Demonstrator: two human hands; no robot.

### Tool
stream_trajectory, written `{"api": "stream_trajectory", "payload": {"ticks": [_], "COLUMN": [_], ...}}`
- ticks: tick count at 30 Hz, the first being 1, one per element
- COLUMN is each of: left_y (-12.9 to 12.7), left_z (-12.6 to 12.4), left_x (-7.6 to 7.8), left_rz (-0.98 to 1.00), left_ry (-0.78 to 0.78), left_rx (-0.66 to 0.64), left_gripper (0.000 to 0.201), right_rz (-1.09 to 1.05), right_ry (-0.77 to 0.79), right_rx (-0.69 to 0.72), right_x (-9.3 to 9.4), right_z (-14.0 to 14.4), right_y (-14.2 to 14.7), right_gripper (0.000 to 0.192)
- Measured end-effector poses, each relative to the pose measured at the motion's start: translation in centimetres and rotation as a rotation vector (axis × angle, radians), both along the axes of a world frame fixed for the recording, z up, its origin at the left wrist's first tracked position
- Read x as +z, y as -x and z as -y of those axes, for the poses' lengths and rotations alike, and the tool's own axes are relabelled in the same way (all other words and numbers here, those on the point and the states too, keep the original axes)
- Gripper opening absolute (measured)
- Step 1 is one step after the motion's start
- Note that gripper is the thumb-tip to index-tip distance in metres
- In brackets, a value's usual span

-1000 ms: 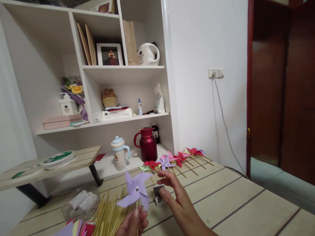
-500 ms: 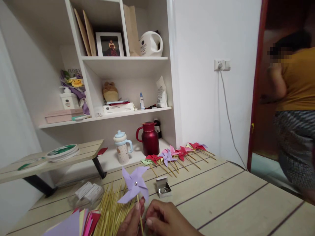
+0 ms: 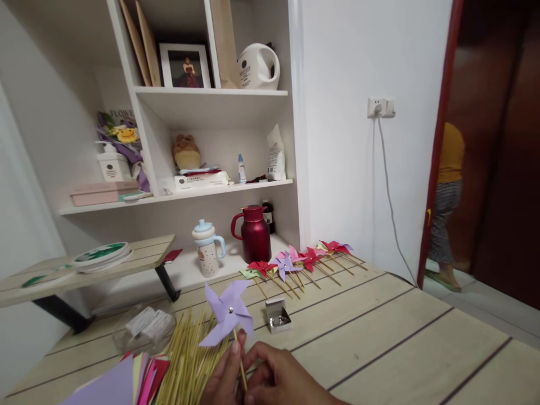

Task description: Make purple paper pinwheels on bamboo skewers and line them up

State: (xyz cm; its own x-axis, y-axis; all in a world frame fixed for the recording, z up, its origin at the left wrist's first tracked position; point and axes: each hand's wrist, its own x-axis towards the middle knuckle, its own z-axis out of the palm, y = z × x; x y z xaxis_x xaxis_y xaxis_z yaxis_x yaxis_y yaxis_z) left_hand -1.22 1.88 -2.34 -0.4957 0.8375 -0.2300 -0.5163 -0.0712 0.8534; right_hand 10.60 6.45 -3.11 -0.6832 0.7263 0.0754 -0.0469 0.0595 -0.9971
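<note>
Both hands meet low over the wooden surface (image 3: 379, 332), left hand (image 3: 223, 379) and right hand (image 3: 280, 379) each pinching the lilac pinwheel (image 3: 228, 312) stick in their grip.

Single head view looks forward and down, close over the table (image 3: 379, 332)

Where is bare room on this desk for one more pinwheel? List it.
Bare planks on the desk, right of the small pin box and in front of the row of finished pinwheels. Crowded on the left: the sticks, the paper sheets, and both hands on the purple pinwheel.
</note>
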Motion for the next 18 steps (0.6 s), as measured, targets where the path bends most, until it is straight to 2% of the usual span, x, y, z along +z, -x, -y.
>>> {"api": "stream_trajectory", "payload": {"ticks": [3,8,13,18], "left_y": [1.0,1.7,1.4,0.8], "left_z": [-0.2,0.0,-0.3,-0.2], "left_x": [0.2,-0.3,-0.4,1.0], "left_rz": [0.030,0.054,0.113,0.191], "left_ry": [0.043,-0.051,-0.009,0.042], "left_rx": [-0.042,0.004,0.002,-0.031], "left_gripper": [0.025,0.025,0.022,0.007], "right_rz": [0.016,0.132,0.111,0.065], "right_ry": [0.014,0.072,0.135,0.167], "right_rx": [-0.002,-0.074,-0.052,-0.053], "right_x": [-0.2,-0.6,-0.7,-0.2], "right_z": [0.1,0.4,0.3,0.4], "right_y": [0.0,0.1,0.4,0.4], "right_gripper": [0.023,0.008,0.012,0.020]}}
